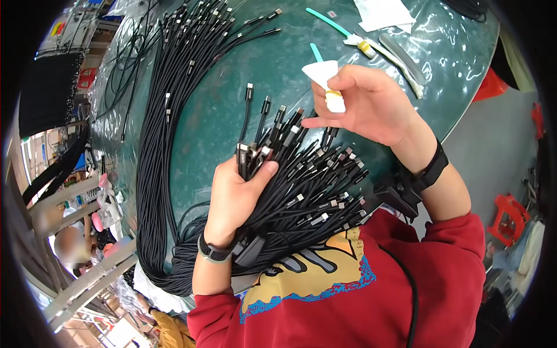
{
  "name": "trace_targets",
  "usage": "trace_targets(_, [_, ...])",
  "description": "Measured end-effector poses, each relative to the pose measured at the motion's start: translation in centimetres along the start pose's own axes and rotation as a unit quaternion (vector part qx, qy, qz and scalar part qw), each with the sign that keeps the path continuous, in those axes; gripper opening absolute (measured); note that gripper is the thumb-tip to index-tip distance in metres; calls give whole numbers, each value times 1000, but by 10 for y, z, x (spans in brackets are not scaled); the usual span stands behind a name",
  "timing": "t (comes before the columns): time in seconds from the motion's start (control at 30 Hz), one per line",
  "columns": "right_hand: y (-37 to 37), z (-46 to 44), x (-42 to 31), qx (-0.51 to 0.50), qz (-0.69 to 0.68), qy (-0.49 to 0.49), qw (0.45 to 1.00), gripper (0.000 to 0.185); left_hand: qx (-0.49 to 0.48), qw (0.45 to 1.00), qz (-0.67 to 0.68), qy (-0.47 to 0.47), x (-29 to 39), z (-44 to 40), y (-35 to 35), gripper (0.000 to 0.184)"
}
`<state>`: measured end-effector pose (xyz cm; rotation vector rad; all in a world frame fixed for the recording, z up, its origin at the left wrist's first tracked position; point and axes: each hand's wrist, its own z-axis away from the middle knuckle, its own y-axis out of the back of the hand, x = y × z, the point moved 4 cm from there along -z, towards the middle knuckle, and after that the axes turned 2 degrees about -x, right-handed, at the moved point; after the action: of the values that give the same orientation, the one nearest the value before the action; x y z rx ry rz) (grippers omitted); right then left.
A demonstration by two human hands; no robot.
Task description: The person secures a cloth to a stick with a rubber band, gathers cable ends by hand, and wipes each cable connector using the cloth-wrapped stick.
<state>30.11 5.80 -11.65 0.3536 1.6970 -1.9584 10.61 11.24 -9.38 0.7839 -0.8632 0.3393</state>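
My left hand [232, 194] is closed around several black cable connectors [243, 156] with metal USB tips pointing up. More cables of the same bundle [307, 180] fan out to the right of that hand, over my lap and the table edge. Raised above the bundle, my right hand [374, 104] pinches a white cloth-wrapped stick [322, 72] bound with a yellow band. A teal tip shows above the white wrap; I cannot tell whether it belongs to the same piece. The right hand's lower fingers extend near the connectors, and the thumb and index finger are pressed on the white piece.
A long thick bundle of black cables [156, 145] curves down the left of the green table [220, 87]. At the back right lie a second teal-tipped wrapped stick [365, 47], a grey strip [400, 55] and white paper [386, 13]. A red stool [509, 219] stands on the floor at right.
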Motion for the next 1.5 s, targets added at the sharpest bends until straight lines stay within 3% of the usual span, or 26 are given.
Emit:
trace_targets(0.27, [-4, 1, -1, -2, 54, 51, 997, 16, -29, 992, 97, 74, 3, 4, 1, 14])
trace_targets(0.73, [0, 3, -1, 62, 121, 42, 990, 15, -46, 991, 107, 66, 4, 6, 3, 13])
trace_targets(0.83, [-6, 4, -5, 80, 271, 50, 958, 15, -45, 991, 107, 64, 2, 6, 4, 13])
trace_targets(1.4, [-16, 3, -2, 48, 265, 51, 962, 16, -69, 976, 194, 65, 6, 7, 6, 16])
trace_targets(1.5, [-34, 5, 1, -34, 236, 83, 968, 18, -91, 979, 182, 33, 8, 11, 7, 18])
